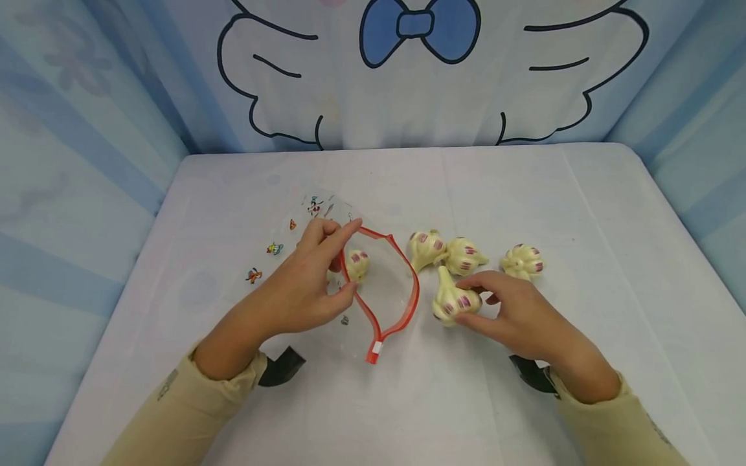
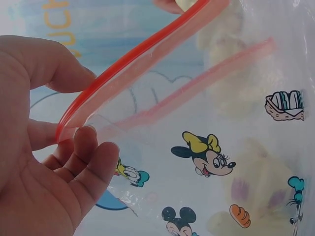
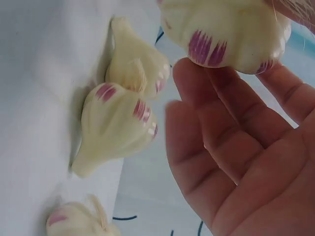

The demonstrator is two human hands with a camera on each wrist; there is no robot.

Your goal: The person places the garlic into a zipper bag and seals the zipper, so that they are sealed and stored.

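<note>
Held garlic bulb beside open bag

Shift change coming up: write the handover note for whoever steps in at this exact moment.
Left hand: pinches the red zip rim of the clear printed bag, holding its mouth open.
Right hand: grips one garlic bulb beside the bag's mouth.
Done: one bulb in the bag.
Left: the held bulb and three bulbs on the table at; bag not zipped.

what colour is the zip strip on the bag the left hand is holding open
Red-orange, on the clear cartoon-printed bag; its zip strip shows best in the left wrist view.
</note>
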